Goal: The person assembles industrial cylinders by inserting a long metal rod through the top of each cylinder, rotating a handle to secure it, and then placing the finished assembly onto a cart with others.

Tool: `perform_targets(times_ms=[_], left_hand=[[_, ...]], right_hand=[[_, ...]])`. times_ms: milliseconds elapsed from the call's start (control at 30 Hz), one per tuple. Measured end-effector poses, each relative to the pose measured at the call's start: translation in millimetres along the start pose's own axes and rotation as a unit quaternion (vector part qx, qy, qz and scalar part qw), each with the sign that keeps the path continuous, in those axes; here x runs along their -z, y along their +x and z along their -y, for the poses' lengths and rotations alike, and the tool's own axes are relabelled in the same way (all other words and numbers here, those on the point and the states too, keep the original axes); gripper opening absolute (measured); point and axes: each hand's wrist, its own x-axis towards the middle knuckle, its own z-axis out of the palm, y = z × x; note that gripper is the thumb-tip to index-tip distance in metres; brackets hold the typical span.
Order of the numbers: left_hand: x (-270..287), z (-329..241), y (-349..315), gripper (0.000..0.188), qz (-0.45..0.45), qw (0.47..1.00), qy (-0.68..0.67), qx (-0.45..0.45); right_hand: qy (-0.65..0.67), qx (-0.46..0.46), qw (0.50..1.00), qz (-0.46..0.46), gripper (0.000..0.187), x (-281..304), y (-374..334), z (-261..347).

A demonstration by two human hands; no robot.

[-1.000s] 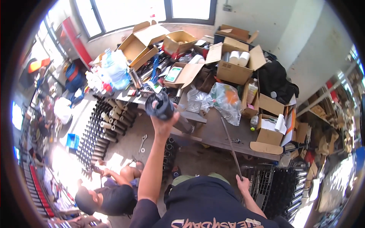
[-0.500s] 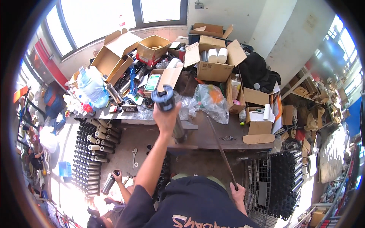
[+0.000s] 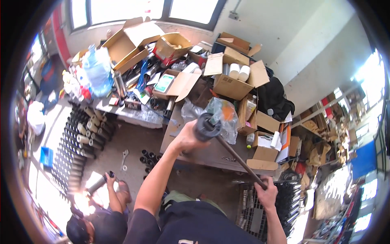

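Whereas a sec ago the left arm was stretched nearly straight up w/ the dark cylinder head held high over the bench clutter, the left hand (image 3: 187,138) now sits lower and more to centre, and the long metal rod (image 3: 235,156) runs as a clear diagonal from about 10 o'clock down to 4 o'clock, ending in the right hand (image 3: 266,194). My read: the part has been swung from upright to slanted across the body, so both hands now share its weight and it's easier to steer. Left hand is wrapped round the rod just under the cylinder head (image 3: 207,127); right hand is clenched on the lower end. The piece hangs in the air over the front edge of the workbench (image 3: 211,152), not resting on it as far as I can tell. Looks: head is a dark grey, stubby drum w/ a hollow-looking centre; the shaft is thin, straight, brownish. Behind the head at 12 o'clock is a crumpled clear plastic bag (image 3: 221,114); open cardboard boxes (image 3: 231,79) crowd the bench beyond. At 8 o'clock a co-worker (image 3: 97,219) crouches on the floor gripping a grey tube (image 3: 97,184), next to rows of dark tubes (image 3: 79,142) at 9 o'clock.
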Motion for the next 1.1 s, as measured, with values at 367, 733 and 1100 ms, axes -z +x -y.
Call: perform_targets(times_ms=[367, 733, 1100], left_hand=[[-39, 24, -7, 0.049, -0.243, 0.958, 0.151, 0.025], [-86, 23, -3, 0.058, -0.324, 0.931, 0.161, -0.051], [-35, 31, -22, 0.062, -0.405, 0.888, 0.179, -0.123]], right_hand=[[0.05, 0.843, 0.524, 0.107, 0.01, -83, 16, 270], [0.182, 0.134, 0.965, 0.131, 0.049, -190, 465, 160], [0.688, -0.129, 0.709, -0.085, 0.027, -65, -13, 86]])
